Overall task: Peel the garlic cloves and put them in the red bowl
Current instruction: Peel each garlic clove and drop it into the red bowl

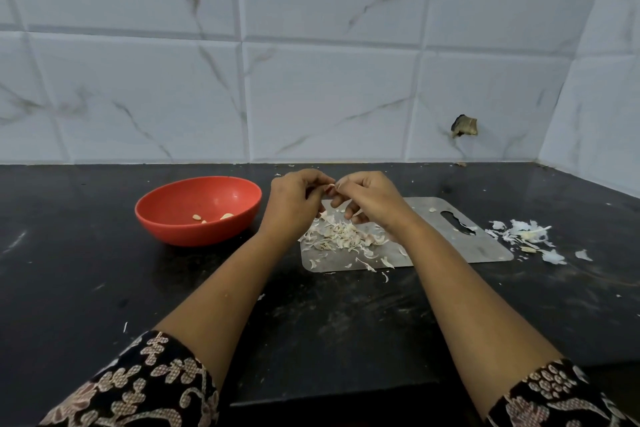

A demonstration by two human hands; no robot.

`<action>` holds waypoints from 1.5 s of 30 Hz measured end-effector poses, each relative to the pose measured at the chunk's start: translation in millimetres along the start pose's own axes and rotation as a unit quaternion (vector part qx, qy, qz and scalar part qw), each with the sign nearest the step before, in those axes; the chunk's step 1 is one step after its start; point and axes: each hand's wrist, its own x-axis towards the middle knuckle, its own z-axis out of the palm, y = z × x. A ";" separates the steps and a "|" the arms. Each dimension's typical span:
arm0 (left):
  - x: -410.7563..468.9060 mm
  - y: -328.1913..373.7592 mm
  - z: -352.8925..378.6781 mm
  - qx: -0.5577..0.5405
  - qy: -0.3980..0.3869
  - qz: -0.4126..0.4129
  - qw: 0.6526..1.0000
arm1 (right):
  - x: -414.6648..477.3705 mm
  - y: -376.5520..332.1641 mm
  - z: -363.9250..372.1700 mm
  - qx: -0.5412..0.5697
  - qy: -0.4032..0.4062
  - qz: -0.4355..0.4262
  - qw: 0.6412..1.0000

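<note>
My left hand (292,199) and my right hand (369,196) meet fingertip to fingertip above the steel cutting board (485,243). Between the fingertips they pinch a small garlic clove (330,186), mostly hidden by the fingers. Under the hands, on the board's left part, lies a heap of garlic skins and cloves (341,236). The red bowl (197,210) stands on the black counter just left of my left hand. Inside it lie a few peeled cloves (227,216).
More white garlic skins (526,236) lie on the black counter (104,288) to the right of the board. A tiled wall runs along the back and turns a corner at the far right. A dark hole (465,125) shows in the wall.
</note>
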 end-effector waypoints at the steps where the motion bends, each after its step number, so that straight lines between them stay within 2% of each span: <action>1: -0.1 0.0 -0.8 0.028 0.002 0.022 0.999 | -0.4 -0.7 0.5 -0.007 0.000 -0.005 1.000; 5: -0.9 -1.3 -2.7 0.103 0.011 0.087 0.991 | -1.0 -1.4 1.6 -0.034 0.015 -0.029 0.999; 9: -1.2 -0.7 -2.3 0.127 0.015 0.112 0.985 | -1.3 -2.6 0.1 -0.034 0.031 -0.037 0.998; 18: -1.9 0.0 -2.0 0.117 0.018 0.090 0.989 | -1.6 0.7 -1.5 -0.024 -0.002 -0.039 0.999; 29: -2.9 0.4 1.8 0.124 -0.006 0.075 0.989 | -0.2 7.8 -1.3 -0.070 0.040 -0.102 0.991; 32: -4.5 2.1 7.6 0.064 0.020 0.038 0.997 | 0.0 7.2 1.1 -0.038 0.057 -0.103 0.992; 34: -4.8 5.2 10.2 -0.019 0.038 -0.015 0.999 | 1.6 5.7 3.9 0.015 0.062 -0.085 0.994; 37: -2.0 6.1 9.0 -0.153 0.053 -0.087 0.983 | 3.6 2.4 4.3 0.074 0.046 -0.050 0.995; 41: 2.7 1.4 1.5 -0.291 0.061 -0.141 0.944 | 0.4 1.2 -2.8 0.035 -0.020 0.004 0.999; 45: 4.5 -2.4 -1.2 -0.296 0.042 -0.160 0.941 | 0.6 2.2 -5.7 -0.031 -0.055 0.037 0.997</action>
